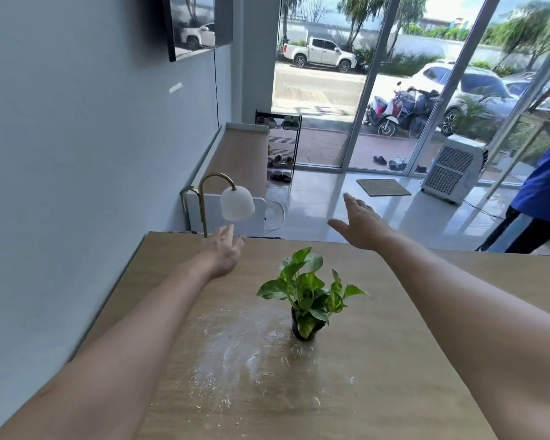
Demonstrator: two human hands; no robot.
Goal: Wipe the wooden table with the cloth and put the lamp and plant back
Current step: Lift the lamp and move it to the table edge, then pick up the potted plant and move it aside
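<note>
While leafy plant (308, 293) stands, wooden table (394, 360) shows whitish smears.

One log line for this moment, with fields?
left hand: open, near lamp | right hand: open, empty | plant: on table | cloth: unseen

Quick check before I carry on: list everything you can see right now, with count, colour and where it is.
table: one, light wood, foreground, white dusty smear in the middle
plant: one, green leaves in a dark pot, table centre, at the smear's right edge
lamp: one, brass curved stem with white shade, table's far left corner
bench: one, wood top, along the left wall
shoe rack: one, black, beside the glass door
doormat: one, grey, floor by the door
air cooler: one, white, floor at right
cloth: none in view
left hand: open, empty, near the lamp stem
right hand: open, empty, past the far table edge
</note>
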